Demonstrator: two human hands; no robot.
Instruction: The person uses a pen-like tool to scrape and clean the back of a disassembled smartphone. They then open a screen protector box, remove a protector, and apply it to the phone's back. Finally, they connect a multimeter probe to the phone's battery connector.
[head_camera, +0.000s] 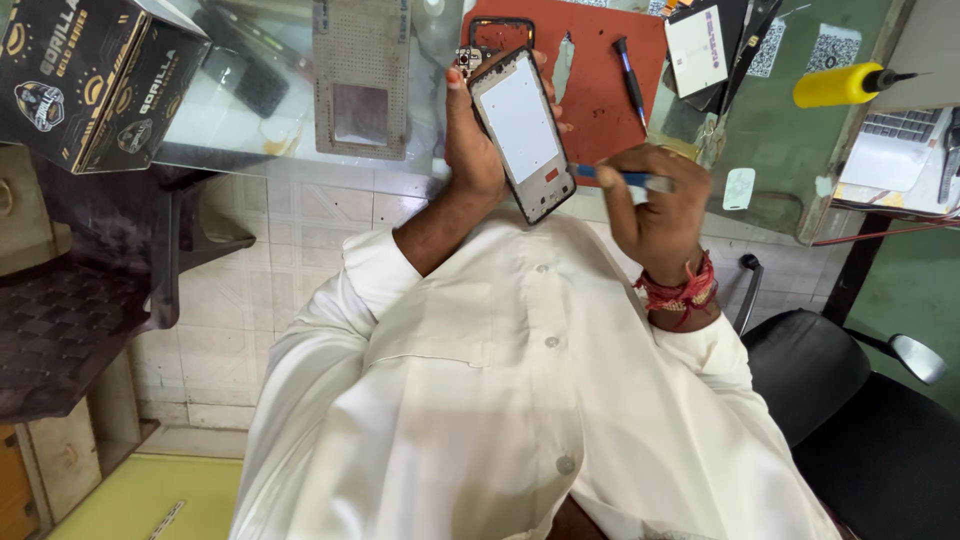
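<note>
the left hand has its fingers wrapped round the edges of an opened smartphone frame with a pale inner plate and black rim, holding it tilted up in the air between the chest and the desk edge. the right hand is clenched on a blue-handled slim screwdriver, whose tip meets the lower part of the frame near a small red patch. by the look of it, the step in hand is working a screw or part at the phone's lower end; the next move calls for a steady frame and the tip kept seated. beyond lie a red work mat with a second dark-handled tool, a yellow squeeze bottle, and a black printed carton on the glass-topped desk.
</note>
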